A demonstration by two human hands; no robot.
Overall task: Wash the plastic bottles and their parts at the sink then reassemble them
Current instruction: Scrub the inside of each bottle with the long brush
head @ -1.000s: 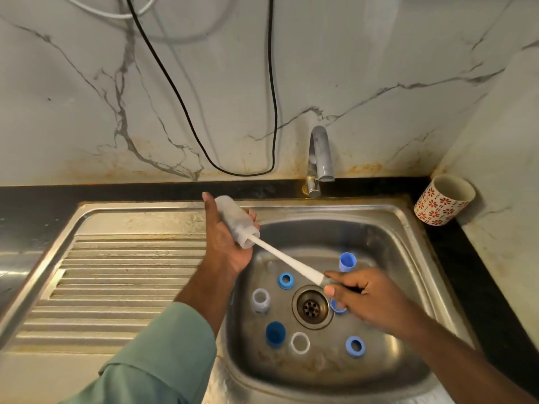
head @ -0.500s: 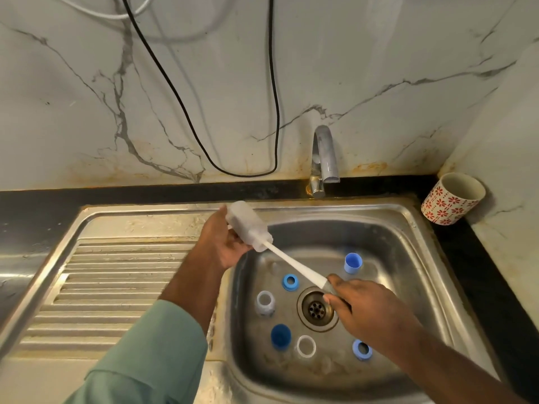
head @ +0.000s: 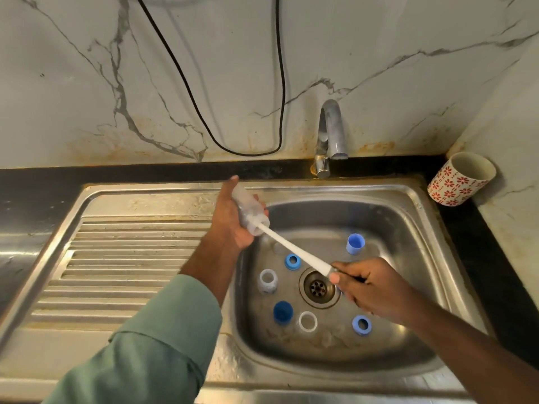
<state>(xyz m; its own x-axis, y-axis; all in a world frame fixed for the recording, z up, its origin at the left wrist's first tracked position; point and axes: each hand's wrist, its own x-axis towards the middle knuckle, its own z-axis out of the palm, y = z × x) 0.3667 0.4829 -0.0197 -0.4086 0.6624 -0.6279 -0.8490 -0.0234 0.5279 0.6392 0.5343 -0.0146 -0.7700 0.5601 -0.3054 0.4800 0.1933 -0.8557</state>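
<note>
Bottle (head: pixel 248 212), gripped in left hand (head: pixel 230 220) over sink (head: pixel 408 205) rim, mouth tilted down-right; brush (head: pixel 294 252), pinched by right hand (head: pixel 370 284), runs along bottle's long axis.

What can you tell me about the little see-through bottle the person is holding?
The bottle is small, cloudy and see-through, and looks like plastic. It has no cap on. The left hand grips it around the middle, above the back left edge of the sink. It is tilted, its closed bottom up and away, its open mouth down toward the basin. A white brush handle goes into the mouth, and the right hand holds the handle's other end. The brush head inside is hard to see.
</note>
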